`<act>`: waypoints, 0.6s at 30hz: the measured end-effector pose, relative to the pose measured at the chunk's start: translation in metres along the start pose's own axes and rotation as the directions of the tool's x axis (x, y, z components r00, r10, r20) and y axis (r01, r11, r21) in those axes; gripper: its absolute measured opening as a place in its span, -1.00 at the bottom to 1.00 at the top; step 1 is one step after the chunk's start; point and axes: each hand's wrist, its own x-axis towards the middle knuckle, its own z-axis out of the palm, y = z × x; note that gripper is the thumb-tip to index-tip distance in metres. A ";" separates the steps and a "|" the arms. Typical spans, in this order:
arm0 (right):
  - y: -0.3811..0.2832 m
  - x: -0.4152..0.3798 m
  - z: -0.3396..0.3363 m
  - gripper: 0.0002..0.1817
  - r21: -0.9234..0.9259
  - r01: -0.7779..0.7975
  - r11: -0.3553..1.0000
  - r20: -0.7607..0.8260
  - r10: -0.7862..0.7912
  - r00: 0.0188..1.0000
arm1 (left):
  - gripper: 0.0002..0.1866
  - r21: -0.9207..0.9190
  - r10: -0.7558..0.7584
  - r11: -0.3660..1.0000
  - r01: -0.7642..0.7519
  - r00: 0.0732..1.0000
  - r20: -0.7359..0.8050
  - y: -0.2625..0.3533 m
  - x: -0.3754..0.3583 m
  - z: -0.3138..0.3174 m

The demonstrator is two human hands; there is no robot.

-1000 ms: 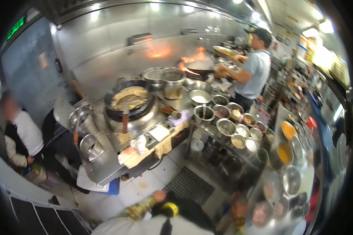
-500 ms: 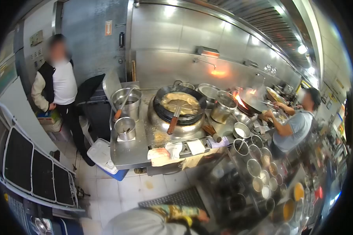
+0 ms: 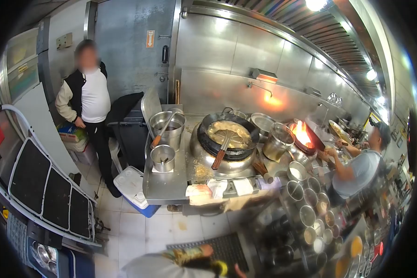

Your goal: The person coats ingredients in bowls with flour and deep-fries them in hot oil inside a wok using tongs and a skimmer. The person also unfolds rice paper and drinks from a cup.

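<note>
My left hand (image 3: 206, 250) is low in the view at the end of a patterned forearm, over the dark floor mat (image 3: 224, 248). It is small and smeared, so I cannot tell how its fingers lie. Farther right, at the bottom edge, my right hand (image 3: 239, 270) is only partly in view. Something yellow (image 3: 220, 267) shows beside it, along a black sleeve. In front stands a large black wok (image 3: 204, 139) of bubbling oil with a wooden-handled strainer (image 3: 221, 150) resting across it.
A person (image 3: 356, 171) works at a flaming wok (image 3: 312, 139) on the right. Another person (image 3: 90, 97) stands by the door. Metal pots (image 3: 163, 160) sit on the counter, a blue-and-white cooler (image 3: 129, 187) on the floor. Several metal containers (image 3: 307, 215) fill the right; a cart (image 3: 46, 190) stands left.
My view has swung, shifting the kitchen right and down. My left hand has drawn back leftward, and my right hand now shows at the bottom edge. Flames at the co-worker's wok stand taller.
</note>
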 end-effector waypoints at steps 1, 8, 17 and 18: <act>0.000 -0.001 0.001 -0.62 -0.001 -0.001 1.000 0.008 0.001 1.000 | -0.50 0.044 -0.045 0.998 0.047 0.997 -0.058 -0.017 -0.005 0.013; 0.000 0.003 0.001 -0.62 0.005 -0.016 1.000 0.014 0.016 1.000 | -0.59 0.365 -0.042 0.929 -0.056 0.966 0.255 -0.076 -0.044 0.040; 0.002 -0.001 -0.001 -0.62 0.005 -0.036 0.999 0.009 0.036 0.999 | -0.75 0.332 -0.090 0.943 0.031 0.982 0.165 -0.088 -0.037 0.049; 0.002 -0.002 -0.001 -0.62 0.009 -0.036 0.999 0.008 0.036 0.999 | -0.77 0.436 0.019 0.896 -0.078 0.990 0.140 -0.098 -0.029 0.060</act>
